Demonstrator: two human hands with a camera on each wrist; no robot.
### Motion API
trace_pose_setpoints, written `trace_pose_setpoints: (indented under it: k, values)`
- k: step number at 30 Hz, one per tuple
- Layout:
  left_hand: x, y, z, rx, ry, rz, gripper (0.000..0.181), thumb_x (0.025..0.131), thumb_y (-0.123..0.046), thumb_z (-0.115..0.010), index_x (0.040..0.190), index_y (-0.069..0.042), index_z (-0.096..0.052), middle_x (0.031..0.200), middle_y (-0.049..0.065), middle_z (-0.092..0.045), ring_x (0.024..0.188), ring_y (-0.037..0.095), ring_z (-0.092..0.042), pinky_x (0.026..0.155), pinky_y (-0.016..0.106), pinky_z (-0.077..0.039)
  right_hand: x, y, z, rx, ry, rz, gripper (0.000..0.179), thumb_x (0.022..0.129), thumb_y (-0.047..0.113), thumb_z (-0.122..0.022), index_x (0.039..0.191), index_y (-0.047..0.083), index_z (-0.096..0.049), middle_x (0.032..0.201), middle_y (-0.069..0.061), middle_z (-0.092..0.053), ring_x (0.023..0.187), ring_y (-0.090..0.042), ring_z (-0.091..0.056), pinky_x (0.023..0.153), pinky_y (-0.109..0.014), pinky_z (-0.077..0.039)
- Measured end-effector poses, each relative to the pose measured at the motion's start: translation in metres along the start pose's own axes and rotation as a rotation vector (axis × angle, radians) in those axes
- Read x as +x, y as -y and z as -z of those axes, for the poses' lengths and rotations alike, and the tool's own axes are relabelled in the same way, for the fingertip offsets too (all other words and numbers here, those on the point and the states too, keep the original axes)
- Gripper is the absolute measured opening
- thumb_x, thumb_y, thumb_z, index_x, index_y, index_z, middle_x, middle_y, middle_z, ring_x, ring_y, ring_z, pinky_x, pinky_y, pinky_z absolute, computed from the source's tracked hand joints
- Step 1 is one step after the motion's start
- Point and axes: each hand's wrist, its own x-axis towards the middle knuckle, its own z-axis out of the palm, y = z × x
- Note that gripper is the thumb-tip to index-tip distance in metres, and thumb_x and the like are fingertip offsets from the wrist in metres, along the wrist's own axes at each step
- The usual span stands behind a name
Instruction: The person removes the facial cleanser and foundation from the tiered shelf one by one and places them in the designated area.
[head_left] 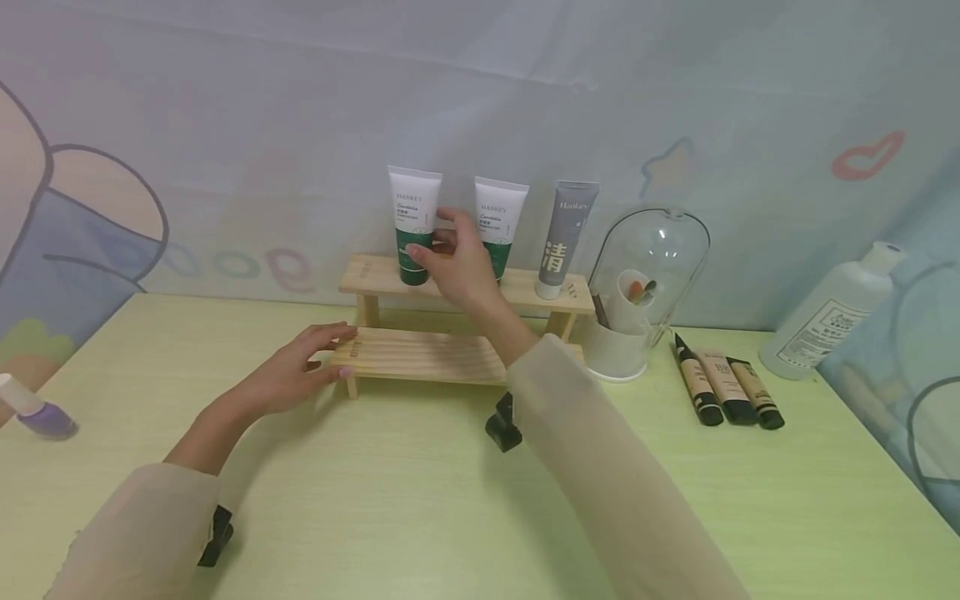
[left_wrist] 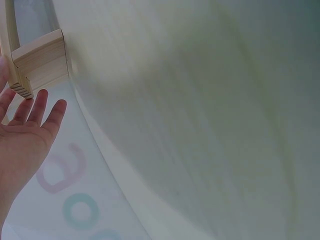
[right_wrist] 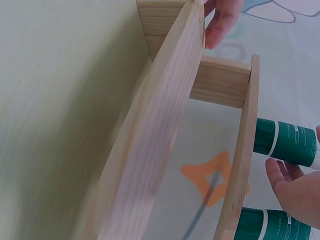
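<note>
A two-tier wooden stand [head_left: 420, 354] carries three upright tubes on its upper board. My right hand [head_left: 461, 262] pinches the left white-and-green tube [head_left: 415, 200], thumb across its front and fingers at its right side. Another white-and-green tube [head_left: 501, 204] stands just right of that hand, its lower part partly covered. At the upper board's right end is a grey tube [head_left: 566, 237]. My left hand [head_left: 296, 371] holds the left end of the lower board between thumb and fingers; in the left wrist view its other fingers stretch out beside the wooden end [left_wrist: 21, 86].
Right of the stand, a clear dome covers a white brush holder [head_left: 618, 346]. Beyond it lie three small beige-and-black tubes [head_left: 723, 387], with a white bottle [head_left: 832, 312] near the table's right edge. A purple nail polish bottle [head_left: 47, 418] is at far left. A cloth backdrop [head_left: 300, 125] hangs behind.
</note>
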Motion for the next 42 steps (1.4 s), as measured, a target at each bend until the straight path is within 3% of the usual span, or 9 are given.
trace_pose_setpoints:
  k: [11,20,31,42]
  values:
    - [0.0002,0.0009,0.0003,0.003,0.003,0.001,0.055,0.093,-0.017,-0.055,0.138,0.003,-0.031,0.141,0.024,-0.022,0.124,0.044,-0.028,0.097,0.063,-0.026,-0.0007,0.0015,-0.0033,-0.101,-0.03,0.036,0.053,0.088,0.02,-0.063,0.134,0.014,-0.037,0.114,-0.008,-0.054,0.1,-0.017,-0.052,0.086,-0.027,-0.044]
    - [0.0003,-0.0001,0.0005,0.005,0.002,0.005,0.056,0.093,-0.017,-0.055,0.139,0.003,-0.03,0.141,0.024,-0.022,0.125,0.044,-0.028,0.098,0.062,-0.026,-0.0001,0.0021,-0.0029,-0.115,-0.034,0.053,0.05,0.09,0.021,-0.06,0.135,0.018,-0.038,0.112,-0.006,-0.055,0.096,-0.016,-0.053,0.08,-0.028,-0.046]
    - [0.0009,0.0011,0.0004,-0.001,0.005,0.011,0.056,0.093,-0.018,-0.055,0.139,0.002,-0.03,0.141,0.024,-0.023,0.125,0.044,-0.028,0.098,0.062,-0.026,0.001,0.0022,-0.0005,-0.111,-0.04,0.05,0.041,0.092,0.027,-0.055,0.131,0.02,-0.043,0.117,-0.005,-0.056,0.098,-0.016,-0.054,0.086,-0.031,-0.044]
    - [0.0004,0.0013,0.0002,0.003,0.001,0.007,0.056,0.093,-0.018,-0.055,0.138,0.003,-0.031,0.14,0.024,-0.024,0.125,0.044,-0.028,0.097,0.063,-0.026,-0.0018,0.0037,0.0009,-0.131,-0.025,0.088,0.041,0.093,0.022,-0.054,0.132,0.019,-0.041,0.111,-0.009,-0.058,0.091,-0.019,-0.056,0.078,-0.031,-0.048]
